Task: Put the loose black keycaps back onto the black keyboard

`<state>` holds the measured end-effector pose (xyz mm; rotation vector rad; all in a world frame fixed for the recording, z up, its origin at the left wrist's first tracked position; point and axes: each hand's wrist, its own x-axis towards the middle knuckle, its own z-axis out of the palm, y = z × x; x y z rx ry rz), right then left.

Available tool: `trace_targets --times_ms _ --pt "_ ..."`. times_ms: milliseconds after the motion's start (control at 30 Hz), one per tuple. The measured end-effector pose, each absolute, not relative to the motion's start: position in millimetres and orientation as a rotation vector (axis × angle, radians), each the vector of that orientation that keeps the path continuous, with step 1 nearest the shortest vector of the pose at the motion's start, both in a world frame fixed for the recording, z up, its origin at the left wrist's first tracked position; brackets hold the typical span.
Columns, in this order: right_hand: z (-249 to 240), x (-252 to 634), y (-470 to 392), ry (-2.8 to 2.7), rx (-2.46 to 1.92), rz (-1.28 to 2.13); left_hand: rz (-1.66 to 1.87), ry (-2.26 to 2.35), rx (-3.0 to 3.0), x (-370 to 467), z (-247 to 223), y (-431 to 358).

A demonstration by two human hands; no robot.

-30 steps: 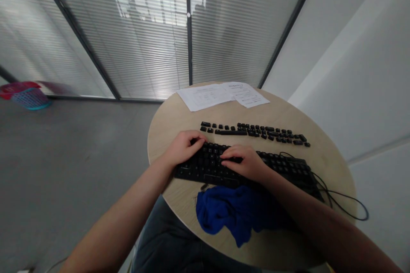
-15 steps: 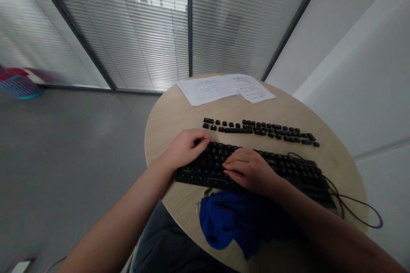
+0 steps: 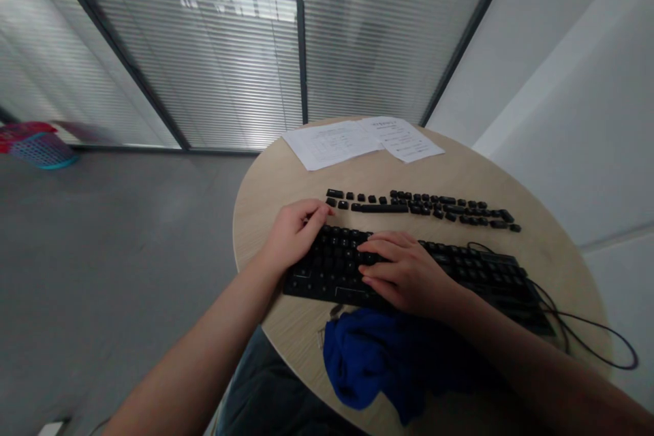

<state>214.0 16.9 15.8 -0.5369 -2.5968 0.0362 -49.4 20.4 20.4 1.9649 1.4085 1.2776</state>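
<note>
Head view: the keyboard (image 3: 334,261) is lying across the desk (image 3: 273,180), close in front of the person, probably for easy reach. The left hand (image 3: 295,235) is curling narrowly over its left end, seemingly steadying it; the right hand (image 3: 403,271) is bending over its middle, fingers slightly apart. Whether either is gripping anything small, I cannot tell. Loose keycaps (image 3: 385,208) are lying in rows beyond, perhaps for keeping order; a blue cloth (image 3: 365,357) is bunching up nearer the person.
</note>
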Motion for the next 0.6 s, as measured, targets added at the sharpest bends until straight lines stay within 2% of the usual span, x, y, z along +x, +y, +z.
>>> trace_targets --times_ms 167,300,433,600 --pt "21.8 218.1 17.0 -2.569 -0.522 -0.015 1.681 1.457 1.719 -53.6 16.2 18.9" --pt "41.1 227.2 20.9 -2.484 -0.616 -0.15 1.865 1.404 1.658 -53.8 17.1 16.8" --pt "64.6 239.9 42.2 -2.444 -0.795 -0.262 1.827 1.402 1.722 -53.1 18.6 16.6" --pt "75.6 254.9 109.5 -2.474 -1.133 -0.176 1.724 1.425 1.845 -53.5 19.1 17.5"
